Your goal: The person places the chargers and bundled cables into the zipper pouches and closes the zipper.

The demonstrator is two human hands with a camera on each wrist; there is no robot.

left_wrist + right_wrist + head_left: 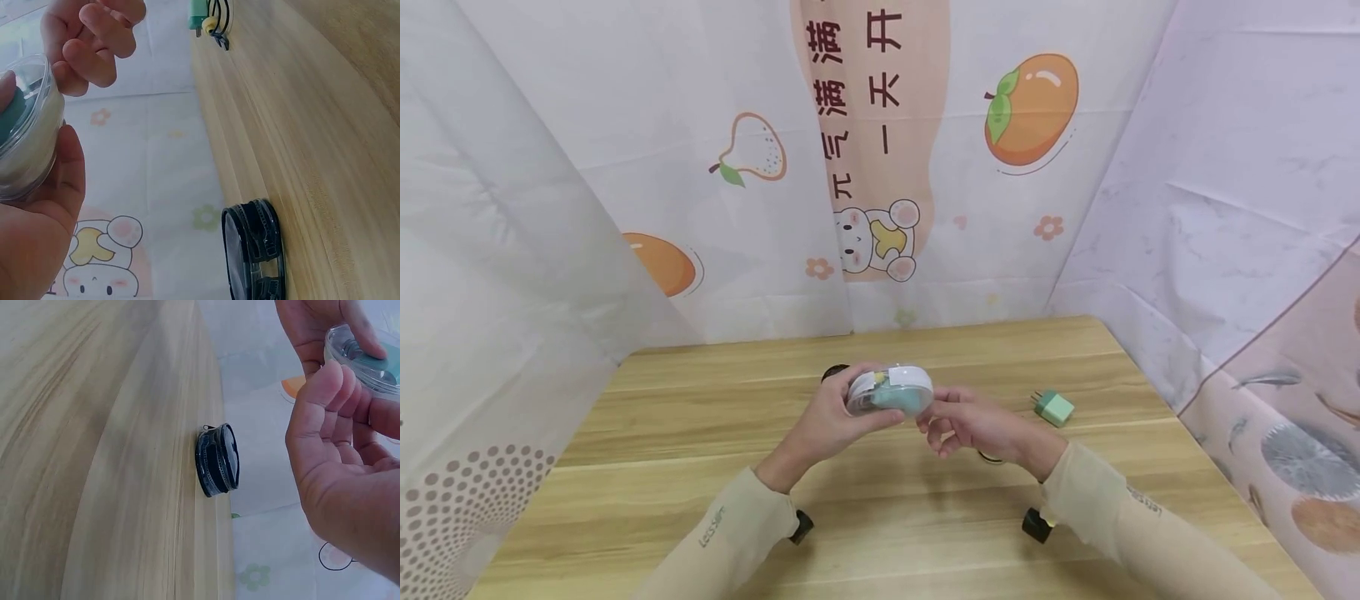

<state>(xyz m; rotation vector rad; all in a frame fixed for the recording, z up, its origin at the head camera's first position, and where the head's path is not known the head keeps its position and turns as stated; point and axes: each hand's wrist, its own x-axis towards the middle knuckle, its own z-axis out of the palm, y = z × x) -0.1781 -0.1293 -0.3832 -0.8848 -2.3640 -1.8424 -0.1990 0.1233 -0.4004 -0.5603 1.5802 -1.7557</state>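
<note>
My left hand grips a round clear plastic case with a white side, held above the table. Something teal shows through its clear cover, and a whitish patch lies on its side. My right hand is at the case's right edge with its fingers bent. In the right wrist view the fingertips of that hand are close to the case; whether they pinch the rim I cannot tell. The left wrist view shows my left thumb lying over the clear cover.
Behind my left hand stands a round black zipped pouch on the wooden table. A green plug charger lies to the right, with a dark cable near it. Printed fabric hangs behind the table.
</note>
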